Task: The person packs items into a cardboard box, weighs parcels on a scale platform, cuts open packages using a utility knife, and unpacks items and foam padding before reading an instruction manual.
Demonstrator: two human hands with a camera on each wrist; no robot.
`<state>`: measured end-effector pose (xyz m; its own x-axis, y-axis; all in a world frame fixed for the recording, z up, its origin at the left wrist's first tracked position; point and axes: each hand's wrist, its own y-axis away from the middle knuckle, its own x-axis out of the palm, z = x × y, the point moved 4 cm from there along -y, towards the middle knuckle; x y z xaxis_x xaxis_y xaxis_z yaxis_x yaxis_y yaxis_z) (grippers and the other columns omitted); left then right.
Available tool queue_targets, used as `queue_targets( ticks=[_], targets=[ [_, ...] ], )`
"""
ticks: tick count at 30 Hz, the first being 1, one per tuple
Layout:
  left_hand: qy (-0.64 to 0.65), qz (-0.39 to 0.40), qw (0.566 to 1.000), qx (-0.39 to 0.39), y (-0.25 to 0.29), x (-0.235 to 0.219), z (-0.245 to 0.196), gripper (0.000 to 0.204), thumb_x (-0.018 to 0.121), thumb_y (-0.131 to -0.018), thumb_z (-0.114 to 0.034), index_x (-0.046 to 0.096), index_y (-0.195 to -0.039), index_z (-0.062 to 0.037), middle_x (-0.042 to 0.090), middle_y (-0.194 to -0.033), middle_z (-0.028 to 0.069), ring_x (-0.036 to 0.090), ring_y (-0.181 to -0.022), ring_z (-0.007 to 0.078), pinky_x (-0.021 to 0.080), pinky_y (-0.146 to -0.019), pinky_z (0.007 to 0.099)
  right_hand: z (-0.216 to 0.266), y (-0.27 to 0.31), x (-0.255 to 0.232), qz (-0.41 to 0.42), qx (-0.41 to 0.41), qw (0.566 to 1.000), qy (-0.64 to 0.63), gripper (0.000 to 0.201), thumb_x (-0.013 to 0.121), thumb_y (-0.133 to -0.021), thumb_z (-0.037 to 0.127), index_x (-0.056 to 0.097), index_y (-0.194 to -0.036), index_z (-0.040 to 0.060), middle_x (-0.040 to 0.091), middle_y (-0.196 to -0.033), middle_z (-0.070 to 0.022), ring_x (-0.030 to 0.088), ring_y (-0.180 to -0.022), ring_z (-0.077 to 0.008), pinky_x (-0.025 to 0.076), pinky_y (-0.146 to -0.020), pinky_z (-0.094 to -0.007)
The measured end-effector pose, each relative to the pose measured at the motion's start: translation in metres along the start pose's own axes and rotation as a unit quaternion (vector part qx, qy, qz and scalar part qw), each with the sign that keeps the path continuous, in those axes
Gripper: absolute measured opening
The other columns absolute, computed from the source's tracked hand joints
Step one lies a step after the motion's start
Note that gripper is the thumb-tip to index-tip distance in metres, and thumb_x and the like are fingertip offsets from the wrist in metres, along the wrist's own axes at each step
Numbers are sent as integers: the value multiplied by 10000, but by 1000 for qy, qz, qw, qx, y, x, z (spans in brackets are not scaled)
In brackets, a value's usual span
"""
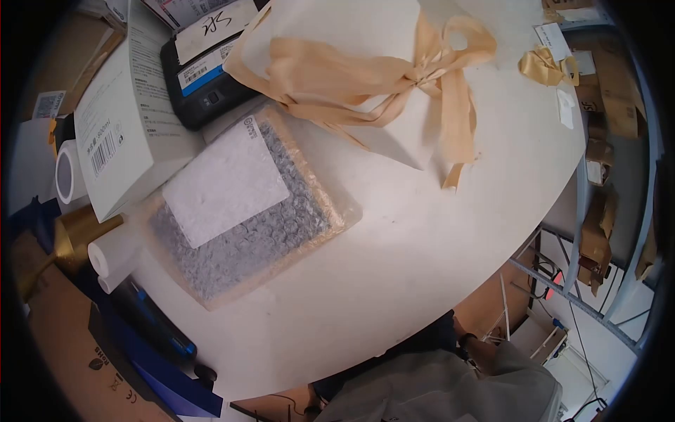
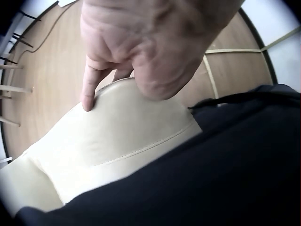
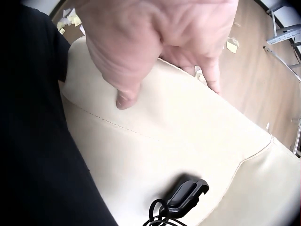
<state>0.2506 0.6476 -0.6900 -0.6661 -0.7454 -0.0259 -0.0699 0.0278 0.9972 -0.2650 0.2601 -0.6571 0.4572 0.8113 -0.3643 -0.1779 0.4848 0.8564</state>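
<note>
A cream chair seat [image 2: 127,127] with stitched seams fills much of both wrist views. My left hand [image 2: 146,47] grips its edge, one finger lying over the rim and others passing behind it. On the other side, my right hand [image 3: 160,42] holds the seat edge with the thumb on top and fingers beyond the rim. Beside the right hand on the seat lies a black plastic piece [image 3: 188,195] with a looped black cable. Dark clothing covers part of the seat. In the head view, a grey sleeve [image 1: 450,387] shows below the table.
On the white table [image 1: 394,267] lie a bubble-wrapped package [image 1: 239,243], a white bag with a tan ribbon [image 1: 450,84], a black case [image 1: 193,109], a white box [image 1: 126,126] and a paper roll [image 1: 112,253]. Shelves with cardboard boxes [image 1: 598,232] stand at right.
</note>
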Motion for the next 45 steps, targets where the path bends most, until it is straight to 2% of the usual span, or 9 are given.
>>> queue_targets(
  ticks=[2, 4, 8, 13, 15, 17, 23, 31, 45],
  targets=[
    [-12, 20, 1000, 13, -15, 13, -2, 626, 581, -1035, -482, 426, -1544, -151, 499, -1523, 195, 557, -1343, 378, 461, -1110, 455, 8, -14, -8, 50, -52, 985, 154, 302, 700, -890, 189, 714, -1087, -40, 740, -976, -269, 714, -997, -414, 545, -841, -472],
    [-43, 48, 998, 14, -21, 20, 6, 625, 581, -1036, -481, 427, -1543, -151, 500, -1521, 195, 559, -1341, 378, 462, -1109, 454, 6, -22, -11, -6, -3, 988, 154, 320, 730, -885, 213, 723, -1088, -34, 757, -944, -236, 732, -867, -388, 554, -759, -462],
    [-124, 112, 985, 37, -52, 39, 9, 622, 582, -1036, -480, 430, -1541, -151, 503, -1517, 194, 561, -1337, 376, 464, -1107, 453, 105, -20, -30, 10, 24, 996, 89, 347, 774, -926, 282, 737, -1100, -16, 764, -948, -198, 714, -837, -222, 546, -787, -390],
    [-178, 139, 969, 99, -81, 65, 17, 618, 582, -1036, -478, 432, -1539, -151, 507, -1512, 194, 564, -1332, 375, 466, -1104, 452, 105, -34, -26, 4, -158, 984, 82, 348, 769, -961, 321, 742, -1087, -3, 756, -881, -148, 654, -739, -154, 530, -729, -334],
    [-199, 130, 966, 101, -59, 52, 40, 616, 582, -1037, -477, 433, -1538, -150, 509, -1510, 193, 566, -1330, 374, 467, -1102, 452, 80, -48, -17, 30, -71, 997, 19, 388, 790, -938, 359, 748, -1105, 11, 761, -904, -148, 656, -764, -144, 533, -746, -334],
    [-221, 120, 961, 112, -44, 44, 52, 615, 582, -1037, -477, 435, -1537, -150, 510, -1509, 193, 567, -1329, 373, 467, -1101, 451, 93, -51, -24, 91, -3, 986, 136, 601, 852, -833, 483, 723, -1091, -44, 742, -881, -192, 679, -780, -197, 519, -722, -395],
    [-269, 83, 948, 149, -30, 8, 56, 610, 582, -1037, -475, 438, -1534, -150, 515, -1503, 192, 571, -1323, 371, 470, -1097, 450, 110, -38, -11, -7, -187, 977, -104, 525, 824, -864, 439, 734, -1125, -9, 750, -839, -172, 681, -739, -200, 543, -722, -384],
    [-252, 58, 954, 153, -33, -3, 32, 604, 582, -1038, -472, 442, -1530, -150, 521, -1495, 191, 576, -1315, 369, 473, -1092, 448, 114, -36, -8, 22, -169, 979, -111, 478, 783, -956, 278, 652, -1357, 52, 775, -1111, -78, 666, -952, -108, 538, -912, -300],
    [-288, 58, 953, 73, 10, -35, 65, 594, 582, -1039, -467, 450, -1523, -149, 531, -1482, 188, 586, -1301, 364, 479, -1084, 444, 137, -51, 5, -25, -177, 983, -43, 495, 753, -939, 410, 690, -1267, 44, 752, -1004, -210, 731, -907, -337, 562, -839, -384]
  ],
)
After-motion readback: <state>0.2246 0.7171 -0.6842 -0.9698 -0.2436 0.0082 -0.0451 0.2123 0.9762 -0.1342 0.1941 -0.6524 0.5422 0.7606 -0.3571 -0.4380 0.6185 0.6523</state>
